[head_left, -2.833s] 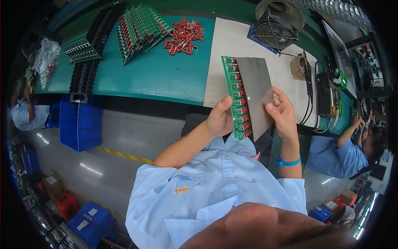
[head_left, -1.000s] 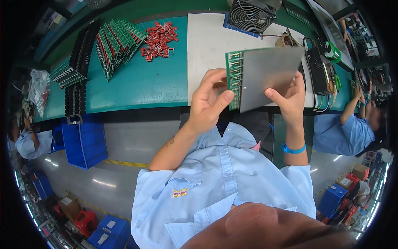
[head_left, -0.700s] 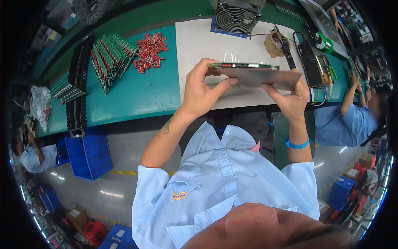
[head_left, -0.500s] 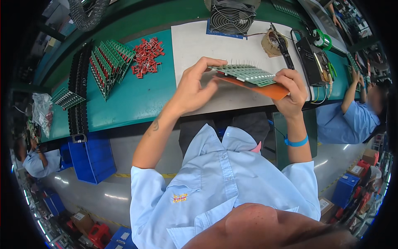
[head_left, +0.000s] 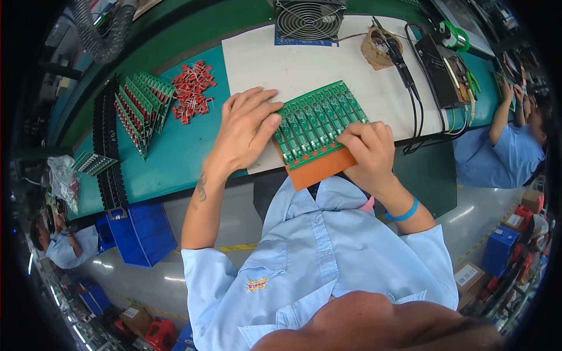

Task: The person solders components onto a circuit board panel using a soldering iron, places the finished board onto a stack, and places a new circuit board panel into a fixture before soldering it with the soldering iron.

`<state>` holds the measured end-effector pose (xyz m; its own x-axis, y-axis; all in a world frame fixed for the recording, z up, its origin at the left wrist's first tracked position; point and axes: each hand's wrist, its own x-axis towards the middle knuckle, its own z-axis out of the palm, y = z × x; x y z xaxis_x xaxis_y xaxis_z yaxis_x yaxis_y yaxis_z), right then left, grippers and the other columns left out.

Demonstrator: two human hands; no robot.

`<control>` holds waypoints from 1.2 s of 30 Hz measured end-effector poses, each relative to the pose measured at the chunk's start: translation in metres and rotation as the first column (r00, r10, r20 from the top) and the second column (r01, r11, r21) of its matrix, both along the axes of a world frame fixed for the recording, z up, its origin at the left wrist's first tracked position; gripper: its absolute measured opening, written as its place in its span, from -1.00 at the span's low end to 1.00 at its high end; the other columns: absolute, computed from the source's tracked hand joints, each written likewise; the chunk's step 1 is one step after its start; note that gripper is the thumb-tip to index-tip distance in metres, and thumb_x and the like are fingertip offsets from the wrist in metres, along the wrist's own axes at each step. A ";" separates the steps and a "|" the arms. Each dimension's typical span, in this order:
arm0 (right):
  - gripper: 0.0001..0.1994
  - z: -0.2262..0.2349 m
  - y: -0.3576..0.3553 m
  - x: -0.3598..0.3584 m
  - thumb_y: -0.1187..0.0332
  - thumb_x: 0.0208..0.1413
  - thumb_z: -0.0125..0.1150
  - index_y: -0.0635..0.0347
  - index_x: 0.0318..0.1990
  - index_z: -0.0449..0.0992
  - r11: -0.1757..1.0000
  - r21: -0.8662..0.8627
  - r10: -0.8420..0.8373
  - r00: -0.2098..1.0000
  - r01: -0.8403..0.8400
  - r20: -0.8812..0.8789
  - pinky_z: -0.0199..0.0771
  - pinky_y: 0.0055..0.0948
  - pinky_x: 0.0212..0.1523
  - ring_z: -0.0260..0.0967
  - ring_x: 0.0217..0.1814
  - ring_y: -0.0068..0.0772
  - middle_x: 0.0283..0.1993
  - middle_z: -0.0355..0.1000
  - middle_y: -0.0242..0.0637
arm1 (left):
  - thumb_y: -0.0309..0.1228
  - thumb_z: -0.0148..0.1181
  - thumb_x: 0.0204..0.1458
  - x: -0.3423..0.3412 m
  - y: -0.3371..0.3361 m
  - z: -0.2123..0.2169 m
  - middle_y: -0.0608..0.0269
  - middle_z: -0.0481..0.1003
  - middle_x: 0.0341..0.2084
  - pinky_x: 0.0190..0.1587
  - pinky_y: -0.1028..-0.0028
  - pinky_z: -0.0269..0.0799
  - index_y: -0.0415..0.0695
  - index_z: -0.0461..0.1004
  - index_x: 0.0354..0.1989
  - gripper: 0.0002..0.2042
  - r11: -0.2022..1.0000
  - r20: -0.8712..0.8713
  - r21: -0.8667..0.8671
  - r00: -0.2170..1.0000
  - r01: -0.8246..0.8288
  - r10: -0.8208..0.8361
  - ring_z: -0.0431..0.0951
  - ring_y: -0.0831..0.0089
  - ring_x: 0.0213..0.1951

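Nearest is a light blue shirt (head_left: 304,251) on the person at work, with a blue band (head_left: 404,212) around the right wrist. The right hand (head_left: 370,151) has its grip closed on the right edge of a green board (head_left: 319,123), with bent fingers on top. The left hand (head_left: 243,131) touches the left edge of the board, but I cannot tell if its grip is closed on it. The green board is between the two hands, at the front of the bench (head_left: 193,143), with long rows of little parts facing up. An orange sheet (head_left: 323,168) is under the board and pokes out toward the shirt. I cannot tell if the board rests on the bench. Behind it is a big white sheet (head_left: 252,64). Past the left hand is a messy pile of red parts (head_left: 193,88) with thin legs. Just beside the pile, more green boards (head_left: 143,105) lean close together, and next comes a long black rack (head_left: 105,140). Over on the right are a brown pot (head_left: 379,51) and a black box (head_left: 436,70). At the back stands a black fan (head_left: 309,20) with a round wire cover
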<state>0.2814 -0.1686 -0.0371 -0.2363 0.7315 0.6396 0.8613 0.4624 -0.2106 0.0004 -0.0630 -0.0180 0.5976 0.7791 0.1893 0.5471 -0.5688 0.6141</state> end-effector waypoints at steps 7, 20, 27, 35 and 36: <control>-0.59 -0.010 -0.016 0.014 0.19 -0.05 0.63 0.12 -0.06 0.66 0.963 -0.148 0.201 0.966 -0.225 -0.164 0.36 -0.27 0.07 0.33 0.02 -0.23 0.09 0.50 -0.31 | -0.05 0.34 0.22 0.011 -0.016 -0.002 0.10 0.48 0.36 0.51 -0.04 0.01 -0.14 0.59 0.23 -0.47 0.973 -0.191 0.229 0.980 -0.020 0.065 0.34 0.08 0.44; -0.53 -0.013 0.020 -0.036 0.16 0.03 0.61 0.19 0.05 0.65 0.948 -0.240 0.153 0.961 -0.208 -0.231 0.39 -0.24 0.17 0.36 0.06 -0.18 0.09 0.48 -0.25 | -0.24 0.36 0.14 0.007 0.034 0.017 -0.01 0.37 0.43 0.50 -0.03 0.09 -0.19 0.50 0.36 -0.40 0.982 -0.345 0.180 0.932 -0.054 0.115 0.33 -0.04 0.43; -0.51 -0.002 0.029 -0.004 0.28 0.08 0.57 0.25 0.14 0.60 0.979 -0.057 0.151 0.891 -0.194 -0.429 0.43 -0.35 0.00 0.38 -0.05 -0.27 0.03 0.49 -0.26 | -0.27 0.39 0.12 0.011 0.045 0.026 -0.03 0.39 0.41 0.49 0.01 0.13 -0.16 0.46 0.40 -0.37 0.997 -0.232 0.044 0.970 -0.060 0.069 0.36 -0.06 0.39; -0.55 -0.007 0.072 0.049 0.21 0.57 0.10 0.23 0.44 0.31 0.907 0.039 -0.195 -0.500 -0.419 -0.843 0.45 -0.44 -0.06 0.42 -0.08 -0.44 0.09 0.50 -0.14 | -0.19 0.47 0.10 0.090 0.052 0.031 0.04 0.48 0.33 0.47 0.06 0.21 -0.13 0.54 0.32 -0.40 0.968 -0.163 0.143 0.970 0.206 -0.182 0.43 0.01 0.35; -0.54 -0.009 0.078 0.047 0.20 0.59 0.06 0.23 0.47 0.28 0.927 0.044 -0.198 -0.586 -0.373 -0.786 0.45 -0.44 -0.06 0.42 -0.08 -0.44 0.10 0.50 -0.13 | -0.18 0.48 0.09 0.099 0.055 0.030 0.06 0.50 0.32 0.46 0.07 0.24 -0.13 0.56 0.30 -0.41 0.960 -0.190 0.149 0.959 0.239 -0.210 0.45 0.03 0.35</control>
